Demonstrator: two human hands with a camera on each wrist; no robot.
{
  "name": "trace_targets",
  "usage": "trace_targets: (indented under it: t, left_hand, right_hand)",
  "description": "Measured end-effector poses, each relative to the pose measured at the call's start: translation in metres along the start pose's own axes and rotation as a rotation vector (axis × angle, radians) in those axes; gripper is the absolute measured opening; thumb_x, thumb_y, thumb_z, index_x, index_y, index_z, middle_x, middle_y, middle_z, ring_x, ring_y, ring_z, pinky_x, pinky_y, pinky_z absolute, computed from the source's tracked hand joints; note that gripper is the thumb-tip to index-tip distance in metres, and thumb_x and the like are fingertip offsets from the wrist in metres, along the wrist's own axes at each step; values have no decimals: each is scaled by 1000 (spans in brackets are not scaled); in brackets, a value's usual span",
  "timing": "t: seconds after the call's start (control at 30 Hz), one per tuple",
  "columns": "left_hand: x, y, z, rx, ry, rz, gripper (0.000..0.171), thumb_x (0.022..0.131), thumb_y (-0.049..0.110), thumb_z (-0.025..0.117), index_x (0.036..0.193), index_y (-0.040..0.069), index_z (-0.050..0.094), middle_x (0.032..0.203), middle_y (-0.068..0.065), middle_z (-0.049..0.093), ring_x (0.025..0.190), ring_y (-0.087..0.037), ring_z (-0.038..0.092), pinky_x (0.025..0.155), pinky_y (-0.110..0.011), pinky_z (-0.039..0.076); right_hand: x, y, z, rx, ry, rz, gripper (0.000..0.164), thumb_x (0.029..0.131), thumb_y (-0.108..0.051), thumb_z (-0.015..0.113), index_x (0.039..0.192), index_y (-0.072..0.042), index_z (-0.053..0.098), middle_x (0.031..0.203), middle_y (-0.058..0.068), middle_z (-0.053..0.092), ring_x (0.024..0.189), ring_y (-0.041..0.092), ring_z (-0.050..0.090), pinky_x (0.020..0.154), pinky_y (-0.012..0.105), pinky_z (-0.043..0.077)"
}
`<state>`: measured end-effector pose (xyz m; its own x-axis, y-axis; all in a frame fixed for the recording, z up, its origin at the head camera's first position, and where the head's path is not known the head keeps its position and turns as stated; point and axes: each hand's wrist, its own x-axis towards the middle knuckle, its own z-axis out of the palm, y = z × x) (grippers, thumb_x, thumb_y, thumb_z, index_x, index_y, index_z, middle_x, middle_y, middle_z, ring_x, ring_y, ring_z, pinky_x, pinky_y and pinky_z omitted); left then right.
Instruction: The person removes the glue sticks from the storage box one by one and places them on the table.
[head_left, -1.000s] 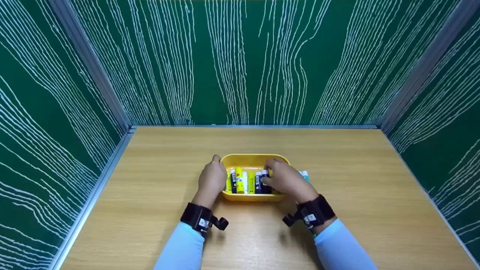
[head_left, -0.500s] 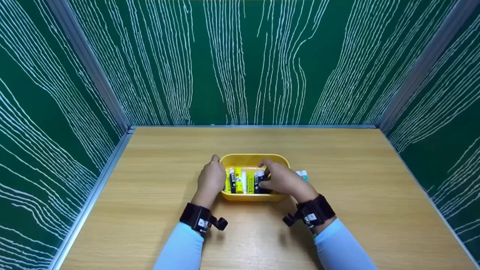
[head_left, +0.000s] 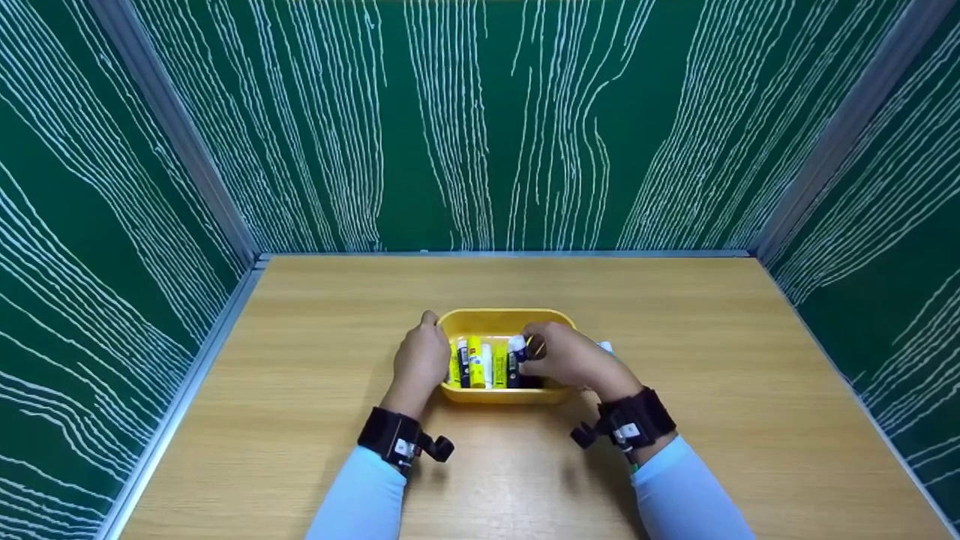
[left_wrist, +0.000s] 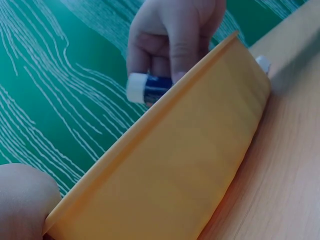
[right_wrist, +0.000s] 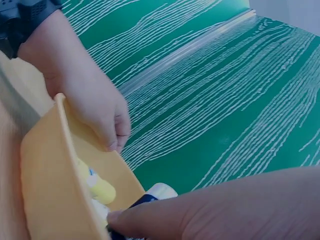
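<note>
A yellow plastic tray [head_left: 487,395] on the table contains a row of glue sticks, among them a yellow one [head_left: 475,364], a slim white one [head_left: 487,366] and a dark one [head_left: 463,365]. My left hand [head_left: 421,358] grips the tray's left rim. Over the tray's right part, my right hand [head_left: 576,355] pinches a dark blue glue stick with a white cap [left_wrist: 157,89], raised above the rim in the left wrist view. The right wrist view shows its white cap [right_wrist: 162,191] beside the thumb. My right hand hides the tray's right end.
Beyond my right hand, a light-coloured cap [head_left: 606,346] shows on the table [head_left: 675,360] outside the tray. Green walls [head_left: 675,112] with white wavy lines enclose the table at the back and both sides.
My right hand has gripped the dark blue glue stick and lifted it from the row. My left hand stays on the tray's left rim.
</note>
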<state>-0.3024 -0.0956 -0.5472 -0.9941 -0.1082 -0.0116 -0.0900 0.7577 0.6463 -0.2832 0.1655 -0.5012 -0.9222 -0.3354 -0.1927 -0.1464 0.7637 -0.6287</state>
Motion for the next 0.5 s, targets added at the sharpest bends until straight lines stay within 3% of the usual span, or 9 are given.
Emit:
trace_targets:
  t: [0.1,0.33,0.5]
  left_hand:
    - [0,0,0,0,-1,-2,36,123,25,37,143,6,59,118,-21,81,99,-34,81,81,-50,66]
    - [0,0,0,32,7,14,34,124,25,38,141,6,59,112,-22,81,93,-33,80,72,-48,62]
    - [-1,1,-1,27,2,-1,34,124,27,38,142,7,59,113,-22,81,93,-31,79,72,-47,61]
  right_hand:
    - [-2,2,-9,62,11,25,40,104,-21,86,141,-14,72,126,12,76,104,27,74,83,41,68]
    - [-6,17,-35,128,98,-23,53,108,-22,78,154,0,64,131,22,77,117,34,77,97,46,68]
    - [-11,32,-55,182,154,25,60,109,-24,77,160,2,59,133,26,75,112,33,77,92,39,68]
